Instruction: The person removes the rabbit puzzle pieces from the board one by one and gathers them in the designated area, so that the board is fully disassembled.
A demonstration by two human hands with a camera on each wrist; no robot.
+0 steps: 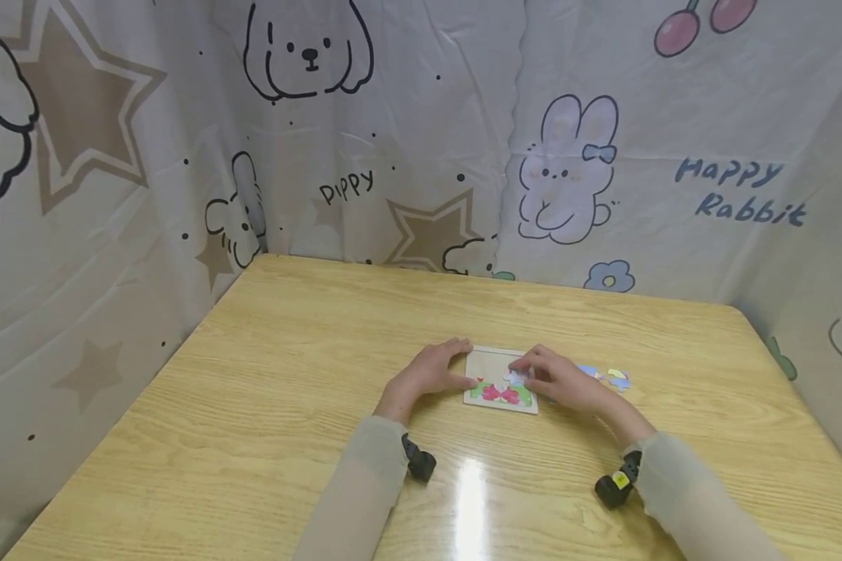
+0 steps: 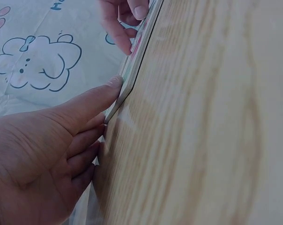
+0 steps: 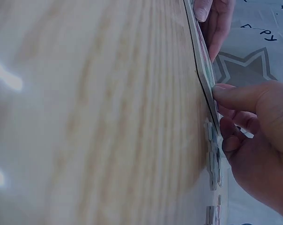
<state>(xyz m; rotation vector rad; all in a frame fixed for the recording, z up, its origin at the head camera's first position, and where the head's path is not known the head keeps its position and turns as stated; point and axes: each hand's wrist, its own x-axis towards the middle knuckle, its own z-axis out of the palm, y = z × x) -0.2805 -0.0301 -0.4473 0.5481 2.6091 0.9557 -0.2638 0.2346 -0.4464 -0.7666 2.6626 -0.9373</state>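
Observation:
A small jigsaw puzzle board (image 1: 487, 361) with a pale frame lies flat on the table. Red and green puzzle pieces (image 1: 491, 392) fill its near part, while bare backing shows farther up. My left hand (image 1: 435, 368) grips the board's left side, thumb on the rim near the front corner and fingers along the edge. Over the right half, my right hand (image 1: 560, 382) pinches a pale blue puzzle piece (image 1: 515, 377) low against the board, beside the fitted pieces. Its fingers partly hide that piece. In the right wrist view, the right thumb (image 3: 235, 97) is right at the board's edge.
Loose puzzle pieces (image 1: 618, 379) lie on the wooden table (image 1: 288, 374), right of the board and partly behind the right hand. A printed curtain (image 1: 421, 140) hangs along the table's back and sides. Each wrist wears a black camera (image 1: 421, 461).

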